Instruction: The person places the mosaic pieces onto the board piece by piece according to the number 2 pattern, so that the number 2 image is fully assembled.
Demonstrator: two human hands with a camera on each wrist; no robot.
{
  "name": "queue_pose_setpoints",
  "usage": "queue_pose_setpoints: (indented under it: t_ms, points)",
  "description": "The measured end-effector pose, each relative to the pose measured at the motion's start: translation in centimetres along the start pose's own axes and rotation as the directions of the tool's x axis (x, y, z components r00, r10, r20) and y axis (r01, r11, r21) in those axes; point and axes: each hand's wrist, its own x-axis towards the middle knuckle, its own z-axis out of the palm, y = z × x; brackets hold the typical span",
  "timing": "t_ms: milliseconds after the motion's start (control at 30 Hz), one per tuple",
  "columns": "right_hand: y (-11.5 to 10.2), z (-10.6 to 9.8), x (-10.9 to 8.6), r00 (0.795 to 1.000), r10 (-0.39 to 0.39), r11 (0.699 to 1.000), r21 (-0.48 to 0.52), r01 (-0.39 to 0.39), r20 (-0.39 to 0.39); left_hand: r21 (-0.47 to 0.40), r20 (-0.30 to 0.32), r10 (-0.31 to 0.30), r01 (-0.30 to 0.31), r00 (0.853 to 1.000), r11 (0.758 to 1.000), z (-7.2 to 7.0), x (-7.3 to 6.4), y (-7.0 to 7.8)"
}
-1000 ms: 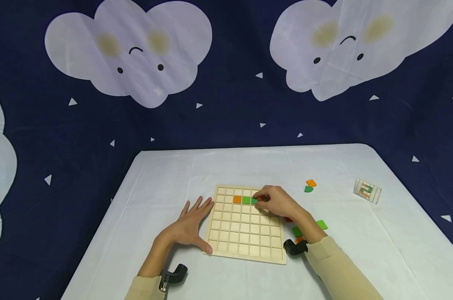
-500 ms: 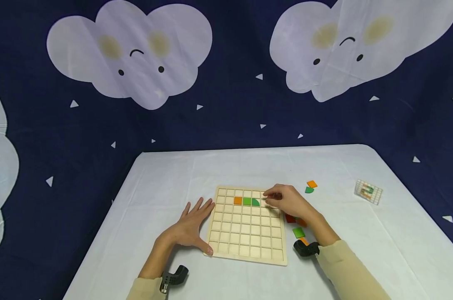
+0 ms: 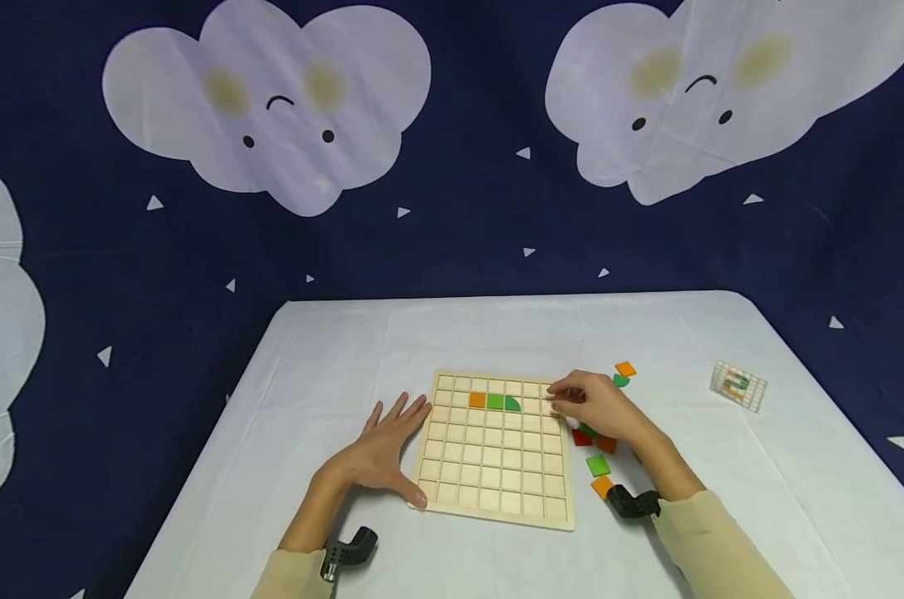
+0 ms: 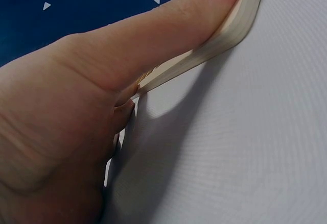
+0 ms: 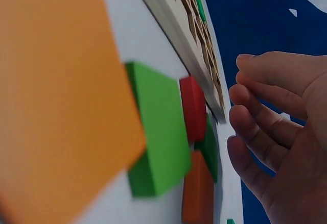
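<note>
A pale wooden grid board (image 3: 489, 457) lies on the white table. In its second row sit an orange square tile (image 3: 477, 400), a green square tile (image 3: 495, 402) and a darker green quarter-round tile (image 3: 512, 404), side by side. My left hand (image 3: 380, 453) is spread along the board's left edge; its thumb (image 4: 168, 35) rests on the near left corner in the left wrist view. Over the board's right edge is my right hand (image 3: 597, 406), fingers loosely bent and holding nothing, as the right wrist view also shows.
Right of the board lie loose tiles: a red one (image 3: 582, 438), a dark orange one (image 3: 607, 445), a green square (image 3: 597, 465) and an orange one (image 3: 601, 487). Another orange tile (image 3: 625, 368) lies farther back. A small bent grid card (image 3: 739, 385) with a coloured pattern stands far right.
My right hand has let go of the green quarter-round tile, which stays in the grid, and has moved right to the board's edge. My left hand keeps its place.
</note>
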Motion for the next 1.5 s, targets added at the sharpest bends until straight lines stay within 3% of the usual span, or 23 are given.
queue_pose_setpoints:
  t_ms: [400,633,1133,1500]
  points:
    - [1.5,-0.8,-1.6,0.999,0.033,0.998,-0.052,-0.035,-0.036,0.002,0.006,0.010,-0.010,1.000,1.000,0.1,0.0,-0.1]
    - [2.0,-1.4,-2.3,0.997,0.059,0.998,-0.033,-0.060,-0.054,0.003,0.006,0.000,0.000,1.000,1.000,0.0,0.1,0.0]
    - [3.1,-2.3,-4.4,0.997,0.066,0.997,-0.048,-0.068,-0.037,0.022,0.011,-0.008,0.008,1.000,1.000,0.1,0.0,-0.2]
    - [2.9,-2.0,-4.5,0.999,0.048,0.995,-0.086,-0.048,-0.006,0.022,0.013,-0.011,0.011,1.000,1.000,0.2,0.1,-0.2]
